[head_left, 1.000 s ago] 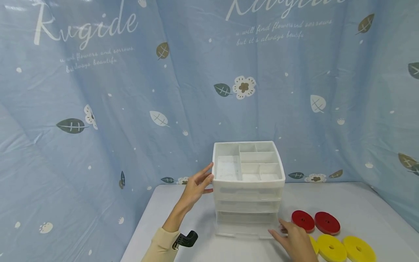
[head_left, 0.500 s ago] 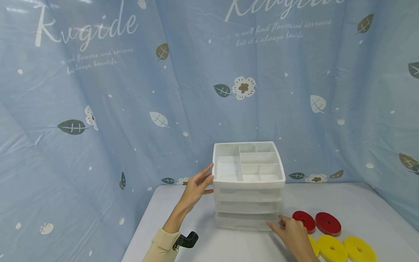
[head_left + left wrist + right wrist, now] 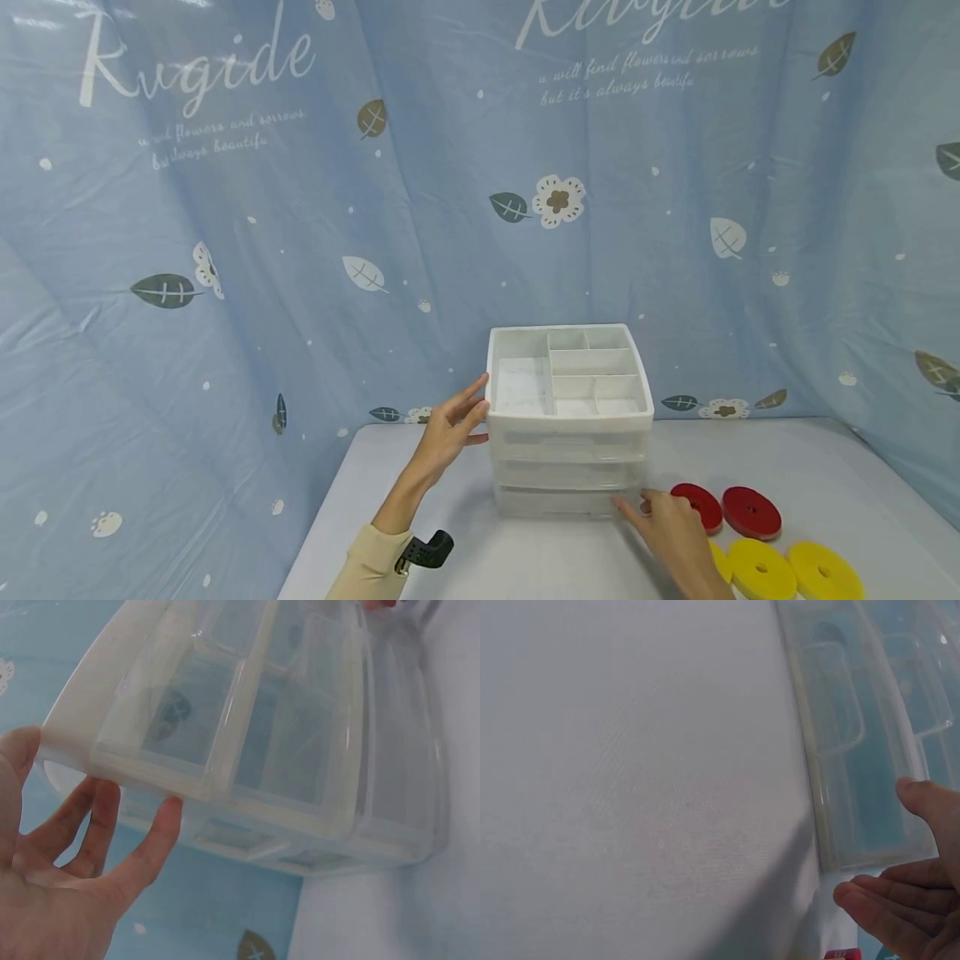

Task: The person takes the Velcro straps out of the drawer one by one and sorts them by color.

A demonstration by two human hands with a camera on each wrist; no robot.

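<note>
A white plastic drawer unit (image 3: 570, 423) stands upright on the table, with a divided tray on top and three translucent drawers below. My left hand (image 3: 448, 427) rests its fingertips against the unit's left side, fingers extended, as the left wrist view also shows. Low at the right corner is my right hand (image 3: 670, 529), its thumb (image 3: 915, 793) against the front of the bottom drawer (image 3: 553, 502). The other fingers of that hand lie fairly straight beside the drawer's right end. That drawer sits nearly flush with those above it.
Two red rolls of tape or strap (image 3: 752, 512) lie on the white table (image 3: 487, 575), right of the unit. Several yellow rolls (image 3: 823, 571) lie nearer. A blue printed curtain (image 3: 450, 167) hangs behind and at both sides.
The bottom drawer, pulled out one second ago, has slid back into the unit. My right hand has moved slightly inward with it; the left hand has stayed in place.
</note>
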